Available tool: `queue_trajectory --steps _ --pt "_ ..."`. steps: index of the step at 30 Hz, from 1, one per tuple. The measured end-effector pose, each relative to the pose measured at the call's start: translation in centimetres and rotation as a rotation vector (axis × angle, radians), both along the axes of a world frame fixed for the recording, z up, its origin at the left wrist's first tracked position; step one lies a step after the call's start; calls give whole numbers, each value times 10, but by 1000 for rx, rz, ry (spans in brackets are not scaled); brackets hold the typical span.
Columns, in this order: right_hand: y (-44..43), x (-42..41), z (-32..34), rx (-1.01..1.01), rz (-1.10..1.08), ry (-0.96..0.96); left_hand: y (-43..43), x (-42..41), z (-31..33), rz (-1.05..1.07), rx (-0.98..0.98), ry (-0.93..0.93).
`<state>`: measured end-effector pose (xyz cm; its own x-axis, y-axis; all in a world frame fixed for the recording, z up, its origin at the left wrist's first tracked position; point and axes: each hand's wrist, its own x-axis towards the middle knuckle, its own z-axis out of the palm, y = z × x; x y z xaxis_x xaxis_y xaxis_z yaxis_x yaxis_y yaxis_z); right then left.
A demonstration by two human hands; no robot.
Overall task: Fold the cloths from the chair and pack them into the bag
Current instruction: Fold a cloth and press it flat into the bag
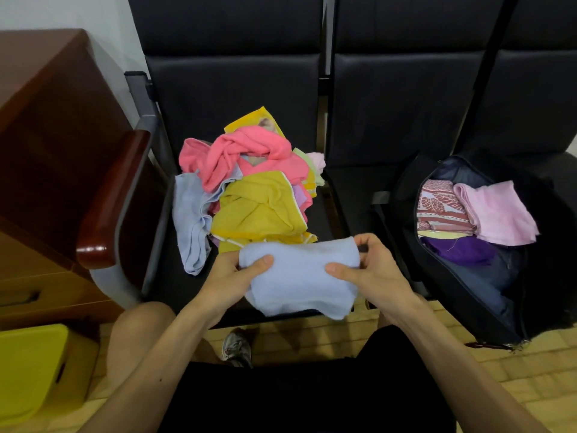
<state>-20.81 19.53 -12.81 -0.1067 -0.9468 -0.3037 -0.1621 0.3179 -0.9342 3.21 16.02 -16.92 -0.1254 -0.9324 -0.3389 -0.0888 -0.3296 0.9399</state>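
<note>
Both hands, left (pixel 232 276) and right (pixel 371 273), grip a blue cloth (pixel 299 276); bag (pixel 468 292) at three o'clock, pile (pixel 249 182) at twelve.

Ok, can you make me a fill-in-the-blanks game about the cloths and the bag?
The folded cloth held by the left hand and right hand is light ____.
The messy pile of cloths lies on a black ____.
The open bag sits to the ____ of that pile.
Inside the bag lie a pale pink cloth, a red patterned cloth and a dark ____ one.
Missing words: blue, chair, right, purple.
</note>
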Motion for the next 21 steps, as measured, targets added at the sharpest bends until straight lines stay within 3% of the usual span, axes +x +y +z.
queue_trajectory --steps 7,11,15,21 --pt "-28 0 46 -193 97 185 -31 3 40 101 -129 43" --pt "-45 -2 88 -313 263 323 -49 12 84 11 -225 51" --pt "-60 -4 118 -360 305 414 -58 23 115 -199 -434 -134" --pt "-68 -1 146 -459 287 527 -73 31 131 -110 -537 -232"
